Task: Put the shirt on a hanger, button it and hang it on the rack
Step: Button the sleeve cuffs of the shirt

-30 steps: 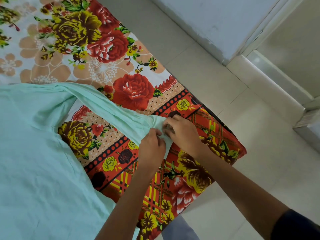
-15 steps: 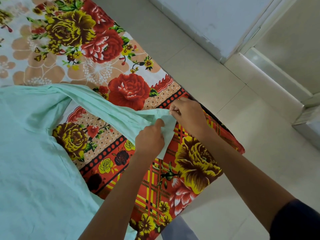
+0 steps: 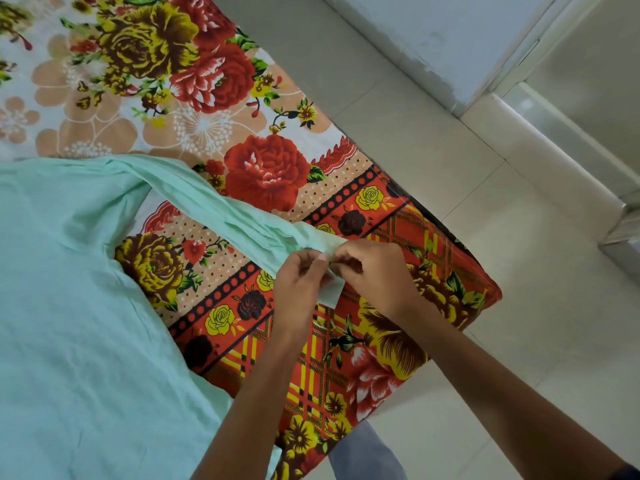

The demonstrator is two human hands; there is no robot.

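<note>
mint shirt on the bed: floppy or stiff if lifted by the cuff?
Likely floppy: the shirt lies creased, and its sleeve bunches into folds toward the left hand and right hand. Probably light, thin cloth. It would likely trail over the bedsheet.

The shirt (image 3: 69, 306) lies spread on the bed (image 3: 242, 98), its body covering the bed's left and near part. One sleeve (image 3: 221, 209) runs from the shirt's upper part rightward and toward the viewer, across the bedsheet (image 3: 381, 341), ending at the cuff (image 3: 332, 292) near the bed's right corner. Both hands meet at the cuff: the left hand (image 3: 299, 285) on its left side, the right hand (image 3: 377, 275) on its right, both above the bedsheet. The forearms reach in from the lower edge. The floor (image 3: 485, 237) lies right of and behind the bed. A wall (image 3: 433, 29) and a step (image 3: 561, 147) stand at the far right.
</note>
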